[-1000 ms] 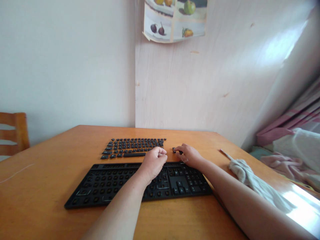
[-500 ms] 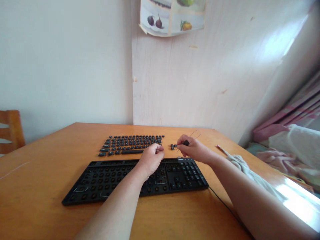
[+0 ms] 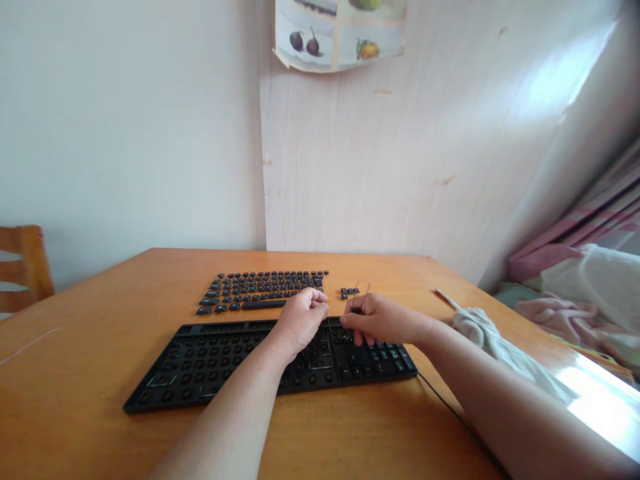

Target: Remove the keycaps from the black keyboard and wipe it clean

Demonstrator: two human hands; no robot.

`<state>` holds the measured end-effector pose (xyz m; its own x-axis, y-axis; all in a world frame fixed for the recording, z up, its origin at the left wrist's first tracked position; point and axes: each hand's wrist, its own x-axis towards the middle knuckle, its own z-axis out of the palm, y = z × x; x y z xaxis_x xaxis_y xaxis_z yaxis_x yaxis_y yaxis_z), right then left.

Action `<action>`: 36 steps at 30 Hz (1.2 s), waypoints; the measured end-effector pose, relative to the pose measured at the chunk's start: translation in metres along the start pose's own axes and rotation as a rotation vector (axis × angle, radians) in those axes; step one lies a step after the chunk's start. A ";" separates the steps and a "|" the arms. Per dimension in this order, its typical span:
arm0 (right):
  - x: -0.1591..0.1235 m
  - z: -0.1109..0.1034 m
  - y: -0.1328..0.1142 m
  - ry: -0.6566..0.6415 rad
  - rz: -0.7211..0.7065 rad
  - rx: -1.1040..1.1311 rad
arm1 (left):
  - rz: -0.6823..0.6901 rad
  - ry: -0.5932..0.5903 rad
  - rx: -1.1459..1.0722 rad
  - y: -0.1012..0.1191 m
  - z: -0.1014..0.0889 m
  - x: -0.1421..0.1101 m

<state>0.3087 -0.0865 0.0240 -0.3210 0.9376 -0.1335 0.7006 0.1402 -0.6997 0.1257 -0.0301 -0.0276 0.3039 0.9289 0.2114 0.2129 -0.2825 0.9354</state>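
Observation:
A black keyboard [image 3: 210, 357] lies across the table, most of its left and middle part stripped of keycaps, with switches showing; the number pad at right still has its caps. My left hand [image 3: 304, 319] hovers over the keyboard's upper middle, its thumb and fingers closed together; whatever they hold, if anything, is hidden. My right hand [image 3: 377, 320] is closed over the keyboard's upper right part. It grips a keycap puller [image 3: 357, 309] with a dark handle and thin wire loops pointing up. Beyond it sits a small group of keycaps [image 3: 345, 294].
Rows of loose black keycaps [image 3: 270, 285] and a long space bar [image 3: 265, 305] lie behind the keyboard. The cable [image 3: 440, 397] runs off toward the lower right. A grey cloth [image 3: 493, 340] and a thin stick [image 3: 443, 297] lie at the right. A wooden chair [image 3: 30, 267] stands at left.
My right hand has come nearer and slightly left, from beside the small keycap group to over the keyboard, and the puller's wire now points up. My left hand has stayed put.

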 end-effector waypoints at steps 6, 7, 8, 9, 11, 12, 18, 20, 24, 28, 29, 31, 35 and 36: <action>0.002 0.012 -0.003 0.093 -0.001 -0.075 | 0.003 0.005 0.015 -0.001 0.001 0.001; 0.004 0.013 -0.002 0.108 0.001 -0.083 | 0.002 0.007 0.013 -0.001 0.002 0.001; 0.005 0.014 -0.001 0.124 0.004 -0.089 | 0.002 0.007 0.011 -0.001 0.002 0.001; 0.007 0.015 0.001 0.142 0.006 -0.096 | 0.004 0.007 0.011 -0.001 0.001 0.001; 0.010 0.016 0.002 0.181 0.013 -0.104 | 0.012 0.005 0.012 -0.002 0.001 0.001; 0.011 0.017 0.003 0.197 0.025 -0.099 | 0.016 0.003 0.013 -0.002 0.001 0.001; 0.015 0.020 0.003 0.241 0.161 0.085 | 0.024 0.003 0.024 -0.005 0.002 0.002; 0.016 0.020 0.004 0.247 0.187 0.155 | 0.028 0.002 0.026 -0.005 0.002 0.002; 0.019 0.020 0.011 0.242 0.217 0.234 | 0.034 0.006 0.029 -0.005 0.002 0.001; 0.022 0.013 0.018 0.233 0.230 0.346 | 0.024 0.000 0.025 -0.005 0.001 0.001; 0.022 0.010 0.019 0.242 0.226 0.390 | 0.023 -0.004 0.025 -0.005 0.001 0.001; 0.022 0.005 0.020 0.285 0.211 0.477 | 0.023 -0.010 0.027 -0.005 0.001 0.001; 0.021 0.003 0.017 0.432 0.091 0.585 | 0.036 -0.028 0.009 0.001 0.001 -0.001; 0.020 0.004 0.016 0.465 0.048 0.598 | 0.042 -0.034 0.000 0.003 0.000 -0.003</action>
<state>0.3104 -0.0667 0.0073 0.0956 0.9945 0.0437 0.1994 0.0239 -0.9796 0.1259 -0.0335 -0.0249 0.3438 0.9077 0.2408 0.1993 -0.3211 0.9258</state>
